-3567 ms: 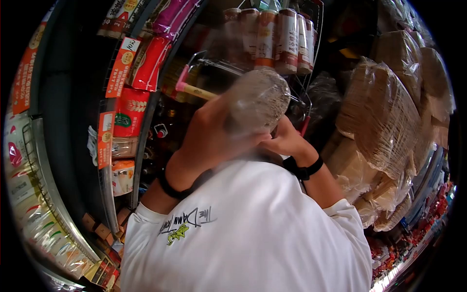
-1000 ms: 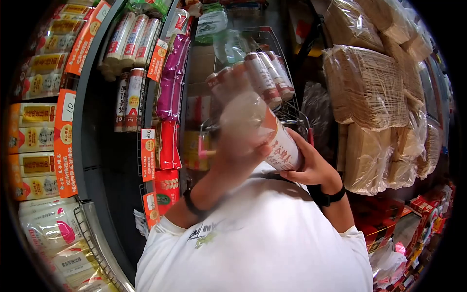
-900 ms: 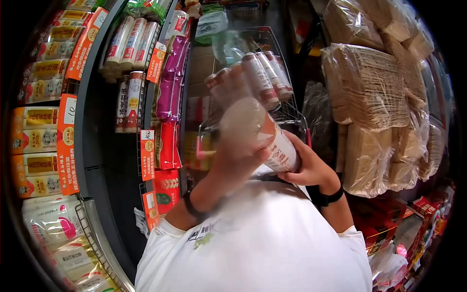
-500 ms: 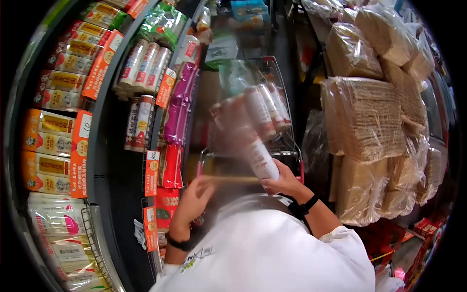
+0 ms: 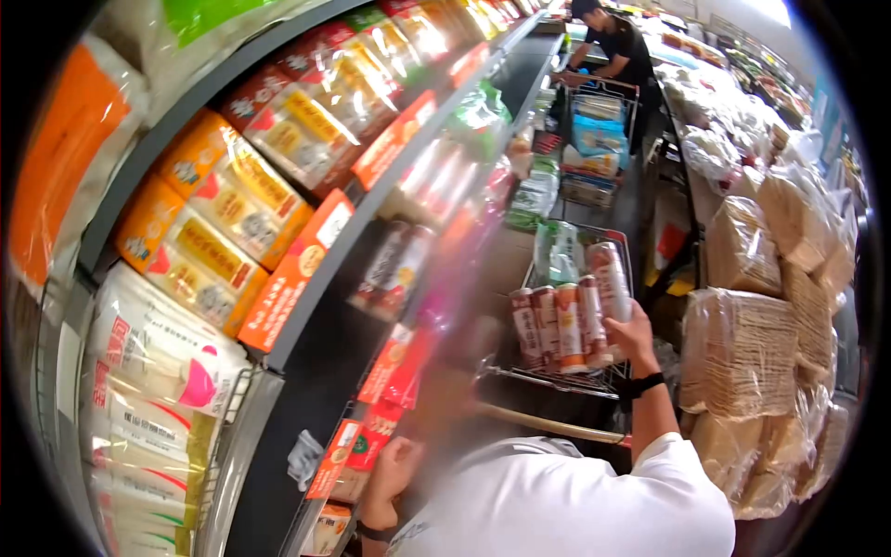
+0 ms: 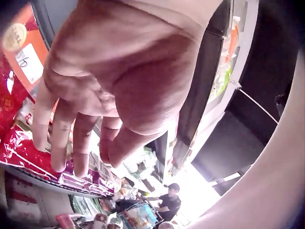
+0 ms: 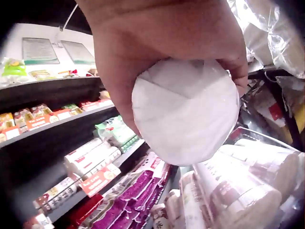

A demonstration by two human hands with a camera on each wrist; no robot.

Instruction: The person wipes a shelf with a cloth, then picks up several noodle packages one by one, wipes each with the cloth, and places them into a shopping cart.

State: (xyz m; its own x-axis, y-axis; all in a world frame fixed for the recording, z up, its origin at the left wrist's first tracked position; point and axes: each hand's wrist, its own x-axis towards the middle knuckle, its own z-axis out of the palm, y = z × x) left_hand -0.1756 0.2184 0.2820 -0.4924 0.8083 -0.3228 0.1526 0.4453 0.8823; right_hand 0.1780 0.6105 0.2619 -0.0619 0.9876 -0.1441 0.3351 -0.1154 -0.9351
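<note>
My right hand [image 5: 633, 334] grips a paper-wrapped roll of dried noodles [image 5: 608, 274] over the right side of the shopping cart [image 5: 620, 382]. In the right wrist view the fingers curl round the white end of that noodle roll [image 7: 186, 114]. Several similar noodle rolls [image 5: 569, 327] with brown and white wrappers stand side by side in the cart, partly behind a green clear bag [image 5: 558, 251]. My left hand [image 5: 394, 472] hangs beside the shelf at lower left, fingers loosely bent and holding nothing. Its palm [image 6: 119, 81] fills the upper left wrist view, before red and purple packets [image 6: 28, 148].
Shelves with packaged noodles [image 5: 243, 223] and orange price strips [image 5: 297, 269] run along the left. Stacked brown bundles in plastic [image 5: 742, 348] line the right. Further up the aisle, a person in black [image 5: 624, 46] stands beside another loaded cart [image 5: 599, 139]. The cart handle [image 5: 557, 422] crosses in front of me.
The noodle roll, earlier held in both hands near my chest, has moved forward over the cart in my right hand. My left hand has let go and lowered leftward. The view has tilted up the aisle.
</note>
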